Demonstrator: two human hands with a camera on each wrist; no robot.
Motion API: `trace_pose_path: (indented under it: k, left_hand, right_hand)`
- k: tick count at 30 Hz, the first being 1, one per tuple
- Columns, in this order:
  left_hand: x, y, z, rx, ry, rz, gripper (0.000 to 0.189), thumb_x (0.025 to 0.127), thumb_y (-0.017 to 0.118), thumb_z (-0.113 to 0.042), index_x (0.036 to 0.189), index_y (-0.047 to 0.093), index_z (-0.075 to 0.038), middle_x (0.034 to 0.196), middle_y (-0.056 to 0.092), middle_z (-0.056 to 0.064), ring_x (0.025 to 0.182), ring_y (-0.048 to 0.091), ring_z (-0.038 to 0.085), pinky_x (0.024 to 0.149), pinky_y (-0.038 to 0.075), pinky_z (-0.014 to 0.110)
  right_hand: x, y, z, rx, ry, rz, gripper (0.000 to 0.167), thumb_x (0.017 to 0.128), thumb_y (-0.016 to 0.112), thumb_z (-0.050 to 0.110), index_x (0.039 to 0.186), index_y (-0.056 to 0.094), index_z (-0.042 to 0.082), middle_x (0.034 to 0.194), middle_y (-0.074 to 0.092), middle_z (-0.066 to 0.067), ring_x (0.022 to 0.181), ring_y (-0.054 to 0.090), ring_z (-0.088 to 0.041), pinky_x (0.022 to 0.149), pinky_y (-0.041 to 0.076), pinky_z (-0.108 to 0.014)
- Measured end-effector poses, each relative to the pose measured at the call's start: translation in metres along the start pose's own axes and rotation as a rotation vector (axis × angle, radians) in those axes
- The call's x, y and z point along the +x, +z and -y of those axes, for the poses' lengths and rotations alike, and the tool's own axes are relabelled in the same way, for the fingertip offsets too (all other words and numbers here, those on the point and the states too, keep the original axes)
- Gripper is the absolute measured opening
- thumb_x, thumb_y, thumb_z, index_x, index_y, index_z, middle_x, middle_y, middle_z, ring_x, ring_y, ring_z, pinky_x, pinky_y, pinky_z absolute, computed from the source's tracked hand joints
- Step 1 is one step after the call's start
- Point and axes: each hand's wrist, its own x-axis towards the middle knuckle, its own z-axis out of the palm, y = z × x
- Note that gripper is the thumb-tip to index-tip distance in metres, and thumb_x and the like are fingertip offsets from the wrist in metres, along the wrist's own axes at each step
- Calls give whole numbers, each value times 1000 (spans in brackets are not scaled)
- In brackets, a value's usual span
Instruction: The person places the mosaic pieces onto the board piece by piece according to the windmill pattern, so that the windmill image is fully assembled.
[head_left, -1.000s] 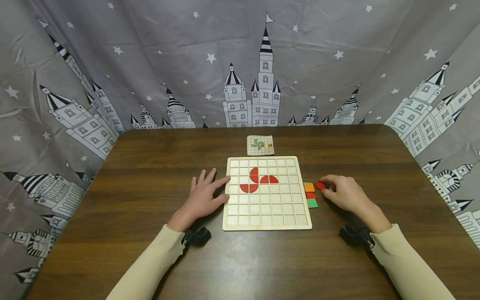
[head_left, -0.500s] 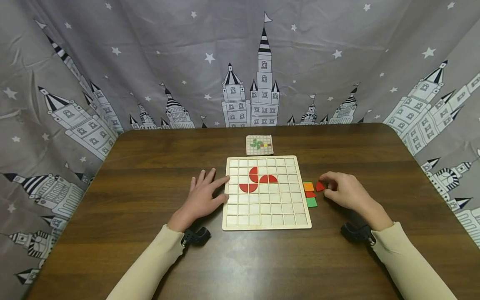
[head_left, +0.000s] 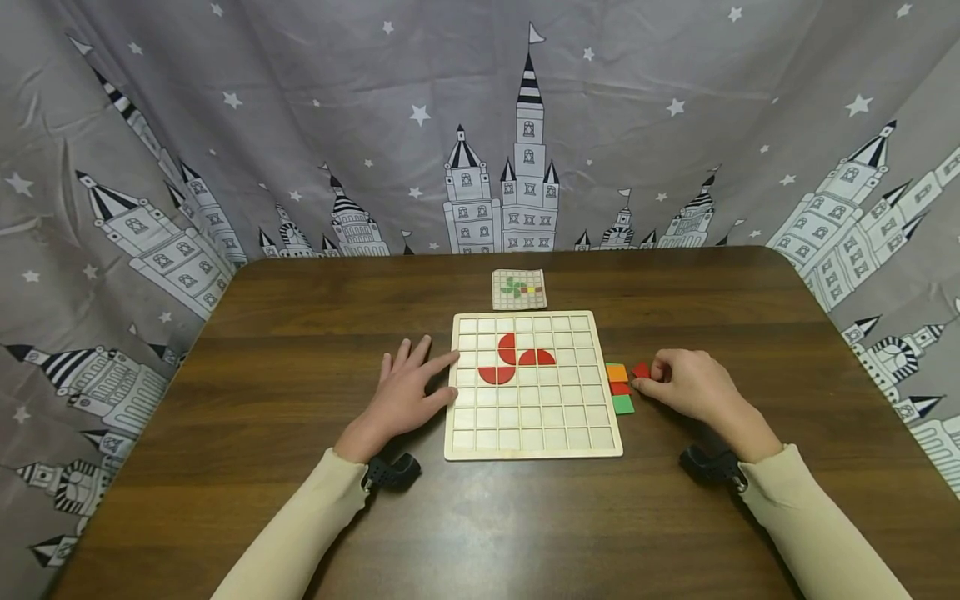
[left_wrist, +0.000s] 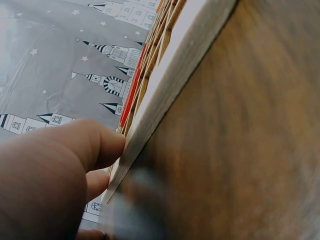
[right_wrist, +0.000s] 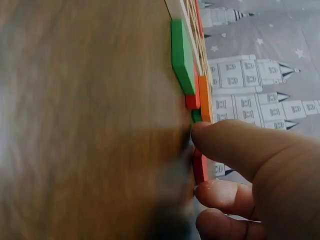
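A pale wooden grid board [head_left: 536,432] lies flat, with several red quarter-circle tiles [head_left: 498,376] set in its cells. My left hand [head_left: 405,398] rests at its left edge, fingers spread; in the left wrist view the thumb [left_wrist: 102,145] touches the board's side. Right of the board, my right hand [head_left: 693,385] pinches a loose red tile [head_left: 641,371], rounded on one side. The right wrist view has that red tile [right_wrist: 200,167] between thumb and forefinger, close to the tabletop. Part of it is hidden by the fingers.
Beside the board's right edge lie an orange tile [head_left: 617,372], a red tile [head_left: 620,388] and a green tile [head_left: 623,405]. Another green piece [right_wrist: 196,115] shows partly under the orange one. Behind the board sits a small printed pattern card [head_left: 519,290]. A grey castle-print curtain [head_left: 337,125] hangs beyond the table.
The red tile has been turned between my right fingers and its outline now differs. My right thumb has shifted slightly left. My left hand and the board stay put.
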Motion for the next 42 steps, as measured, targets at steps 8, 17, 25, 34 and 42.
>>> trace_pose_path:
  k: [8, 17, 25, 34, 42]
  left_hand:
    - [1, 1, 1, 5, -3, 1, 58, 98, 62, -36, 154, 49, -23, 169, 19, 24, 157, 4, 51, 120, 1, 75]
    - [0, 0, 0, 10, -1, 0, 57, 98, 61, -34, 153, 50, -22, 169, 19, 24, 157, 4, 52, 119, 2, 76]
    - [0, -1, 0, 11, 1, 1, 57, 99, 61, -35, 153, 50, -23, 169, 19, 24, 157, 4, 52, 119, 2, 76]
    - [0, -1, 1, 2, 2, 8, 58, 99, 61, -34, 154, 49, -23, 169, 18, 24, 157, 3, 51, 119, 1, 76]
    - [-1, -1, 2, -10, 9, 2, 58, 99, 61, -35, 154, 49, -22, 169, 18, 25, 156, 3, 52, 119, 1, 76]
  right_hand:
    - [0, -5, -4, 46, -37, 9, 26, 87, 78, 31, 96, 69, 8, 70, 56, 0, 62, 48, -14, 55, 35, -29]
    - [1, -7, -10, 75, -110, 56, 44, 87, 77, 21, 126, 67, 3, 67, 54, 2, 60, 46, -11, 55, 34, -26]
    - [2, -5, -11, 66, -158, 27, 43, 85, 78, 18, 125, 70, 2, 73, 58, 1, 64, 48, -11, 60, 38, -26]
    - [2, 1, -13, 65, -211, -61, 37, 82, 82, 16, 115, 75, 2, 85, 63, -5, 73, 50, -13, 64, 41, -28]
    - [2, 3, -11, 79, -217, -77, 33, 82, 83, 17, 112, 77, 4, 87, 63, -5, 72, 49, -13, 64, 41, -28]
